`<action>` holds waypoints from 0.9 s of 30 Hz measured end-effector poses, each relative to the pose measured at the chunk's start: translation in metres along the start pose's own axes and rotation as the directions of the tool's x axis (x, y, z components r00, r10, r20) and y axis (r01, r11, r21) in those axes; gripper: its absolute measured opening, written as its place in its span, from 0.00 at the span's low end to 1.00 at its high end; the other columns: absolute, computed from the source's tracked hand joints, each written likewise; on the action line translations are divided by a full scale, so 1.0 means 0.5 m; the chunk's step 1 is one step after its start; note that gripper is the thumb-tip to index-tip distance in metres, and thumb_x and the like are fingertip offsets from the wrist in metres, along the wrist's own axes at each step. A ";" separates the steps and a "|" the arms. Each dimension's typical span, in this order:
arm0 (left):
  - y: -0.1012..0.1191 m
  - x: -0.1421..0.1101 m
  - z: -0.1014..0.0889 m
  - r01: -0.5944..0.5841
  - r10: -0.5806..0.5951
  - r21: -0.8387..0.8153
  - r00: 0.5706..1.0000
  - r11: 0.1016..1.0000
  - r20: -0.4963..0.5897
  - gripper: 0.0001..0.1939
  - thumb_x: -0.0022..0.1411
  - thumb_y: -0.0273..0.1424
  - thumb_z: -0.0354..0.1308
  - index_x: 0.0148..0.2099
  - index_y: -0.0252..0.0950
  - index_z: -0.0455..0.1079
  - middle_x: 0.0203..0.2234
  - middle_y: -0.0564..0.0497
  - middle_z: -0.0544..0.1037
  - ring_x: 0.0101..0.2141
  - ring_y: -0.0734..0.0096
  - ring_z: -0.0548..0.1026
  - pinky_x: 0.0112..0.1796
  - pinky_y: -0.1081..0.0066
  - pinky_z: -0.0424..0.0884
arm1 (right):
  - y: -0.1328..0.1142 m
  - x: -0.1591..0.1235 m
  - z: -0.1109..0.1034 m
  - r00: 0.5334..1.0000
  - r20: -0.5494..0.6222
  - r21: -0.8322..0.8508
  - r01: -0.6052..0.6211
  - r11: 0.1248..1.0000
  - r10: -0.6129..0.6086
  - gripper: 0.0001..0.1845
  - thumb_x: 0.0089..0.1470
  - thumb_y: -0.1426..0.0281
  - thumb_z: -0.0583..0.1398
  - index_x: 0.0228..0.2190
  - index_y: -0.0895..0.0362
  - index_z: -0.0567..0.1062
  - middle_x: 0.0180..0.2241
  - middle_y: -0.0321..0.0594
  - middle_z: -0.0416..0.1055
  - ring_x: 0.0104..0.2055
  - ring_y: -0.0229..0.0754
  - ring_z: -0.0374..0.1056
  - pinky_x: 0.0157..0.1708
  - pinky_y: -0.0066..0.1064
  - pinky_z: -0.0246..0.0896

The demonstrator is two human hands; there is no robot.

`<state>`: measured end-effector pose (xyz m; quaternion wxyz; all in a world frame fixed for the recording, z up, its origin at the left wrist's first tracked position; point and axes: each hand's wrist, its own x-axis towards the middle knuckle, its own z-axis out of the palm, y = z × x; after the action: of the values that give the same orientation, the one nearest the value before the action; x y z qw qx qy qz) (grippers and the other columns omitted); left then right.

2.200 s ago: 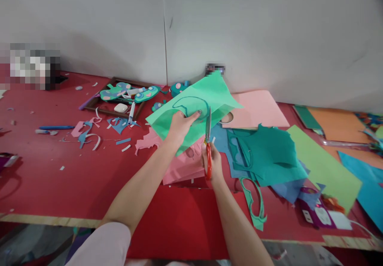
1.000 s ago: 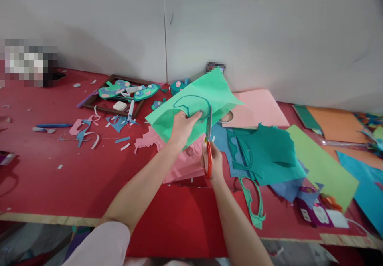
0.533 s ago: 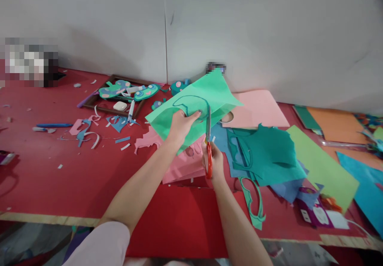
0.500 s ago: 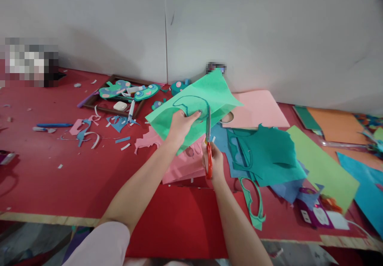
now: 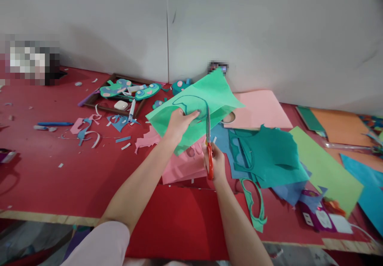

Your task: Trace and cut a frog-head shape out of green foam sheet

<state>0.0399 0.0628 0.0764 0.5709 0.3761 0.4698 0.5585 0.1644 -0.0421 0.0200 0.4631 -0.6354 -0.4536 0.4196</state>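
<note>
A light green felt sheet (image 5: 214, 88) with a curved outline drawn on it in dark marker is held up above the table. My left hand (image 5: 181, 124) grips it, thumb on top beside the outline and the other fingers mostly hidden. In my right hand (image 5: 216, 160) is a pair of scissors (image 5: 210, 162) with red handles. Their blades point away from me and meet the sheet at the right side of the drawn curve. Beneath the sheet lies a pink felt piece (image 5: 182, 168) with cut-outs.
Dark green felt (image 5: 275, 156) and a cut green scrap (image 5: 255, 206) lie to the right, with a purple power strip (image 5: 318, 214) beyond. At the back left, a brown frame (image 5: 103, 106) holds felt shapes. Pink sheets (image 5: 260, 108) rest near the wall, beside a tape roll (image 5: 229, 118).
Very little differs. The view has shifted slightly, and both hands keep hold of the felt sheet and scissors in nearly the same place.
</note>
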 end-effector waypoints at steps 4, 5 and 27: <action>0.008 0.002 -0.002 -0.027 0.021 0.048 0.991 0.998 0.134 0.10 0.46 0.36 0.65 0.28 0.35 0.71 0.22 0.52 0.74 0.23 0.72 0.71 0.28 0.69 0.68 | -0.002 0.001 0.000 1.000 -0.007 -0.008 0.010 1.000 -0.011 0.17 0.48 0.57 0.59 0.22 0.55 0.61 0.16 0.28 0.51 0.20 0.32 0.48 0.20 0.25 0.47; 0.010 0.002 -0.002 -0.032 0.028 0.021 0.987 0.999 0.156 0.10 0.47 0.35 0.64 0.30 0.35 0.72 0.26 0.51 0.75 0.26 0.71 0.72 0.30 0.68 0.69 | -0.001 0.002 0.000 1.000 -0.006 -0.007 0.009 1.000 -0.009 0.17 0.48 0.57 0.59 0.22 0.55 0.60 0.16 0.28 0.51 0.20 0.32 0.48 0.20 0.25 0.47; -0.023 0.037 -0.023 -0.094 0.094 0.147 0.996 0.985 0.008 0.13 0.53 0.41 0.58 0.33 0.36 0.72 0.33 0.50 0.78 0.33 0.68 0.74 0.35 0.70 0.69 | 0.030 0.007 0.006 0.993 0.116 0.021 -0.020 1.000 0.017 0.22 0.51 0.49 0.54 0.24 0.54 0.59 0.16 0.27 0.53 0.16 0.30 0.49 0.15 0.24 0.43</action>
<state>0.0307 0.0791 0.0598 0.5148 0.4394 0.4912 0.5482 0.1650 -0.0407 0.0043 0.4391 -0.6092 -0.4689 0.4649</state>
